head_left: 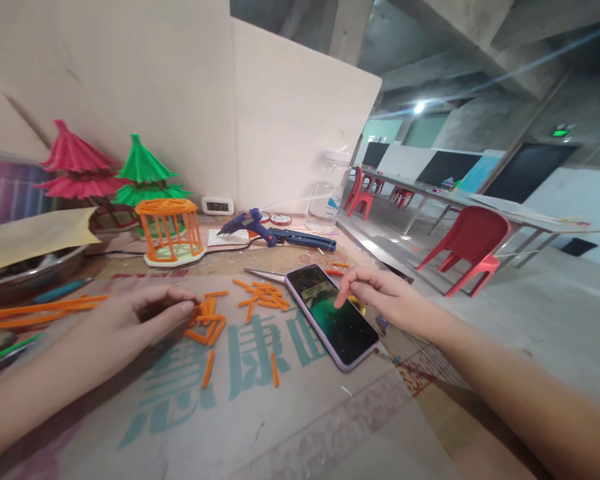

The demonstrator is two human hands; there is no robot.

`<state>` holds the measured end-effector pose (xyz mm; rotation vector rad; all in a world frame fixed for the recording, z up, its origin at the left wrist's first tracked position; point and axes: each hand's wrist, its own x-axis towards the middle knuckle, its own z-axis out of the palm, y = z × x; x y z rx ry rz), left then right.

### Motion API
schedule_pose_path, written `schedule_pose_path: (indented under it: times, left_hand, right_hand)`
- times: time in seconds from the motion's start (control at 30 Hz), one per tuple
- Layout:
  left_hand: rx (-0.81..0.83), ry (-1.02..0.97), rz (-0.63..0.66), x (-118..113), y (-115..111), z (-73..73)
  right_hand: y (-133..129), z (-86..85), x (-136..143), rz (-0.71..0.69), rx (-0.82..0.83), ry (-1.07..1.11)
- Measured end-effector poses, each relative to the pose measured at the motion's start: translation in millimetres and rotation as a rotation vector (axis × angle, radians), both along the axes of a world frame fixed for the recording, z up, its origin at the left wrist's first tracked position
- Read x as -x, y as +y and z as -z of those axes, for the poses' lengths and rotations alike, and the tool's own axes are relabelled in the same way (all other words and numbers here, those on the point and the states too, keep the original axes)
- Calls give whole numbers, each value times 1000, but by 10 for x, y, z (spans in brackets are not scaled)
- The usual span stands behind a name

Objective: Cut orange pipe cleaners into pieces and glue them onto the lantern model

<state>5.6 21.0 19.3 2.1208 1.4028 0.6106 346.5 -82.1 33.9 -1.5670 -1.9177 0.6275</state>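
My left hand [153,313] rests at the left side of a loose pile of short orange pipe cleaner pieces [210,320]. Its thumb and fingers are closed together, with orange at their tips. A phone in a pale purple case [337,320] lies face up on the table, its screen dark with a green glow. The index finger of my right hand [380,297] points down and touches the screen; the other fingers are curled and hold nothing. Behind the pile is a second heap of orange pieces [265,295]. Scissors [265,274] lie partly hidden by the phone.
An orange round cage-like frame [173,230] stands behind my left hand, before green [143,167] and pink [83,163] tiered roofs. A blue glue gun [253,223], dark blue pliers [305,240], a small clock [217,205] and a clear jar [325,193] line the back. A metal bowl [35,273] sits left.
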Motion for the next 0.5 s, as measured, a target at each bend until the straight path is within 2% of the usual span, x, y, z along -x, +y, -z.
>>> schedule_pose_path:
  times: [0.17, 0.37, 0.5]
  left_hand:
    - [7, 3, -1, 2, -7, 19]
    - [-5, -26, 30, 12, 4, 50]
    - [-17, -24, 54, 50, 25, 106]
  right_hand:
    - [-57, -31, 46, 181, -147, -219]
    - [-251, -139, 214, 78, -185, -489]
    - [-341, -90, 286, 35, -230, -598]
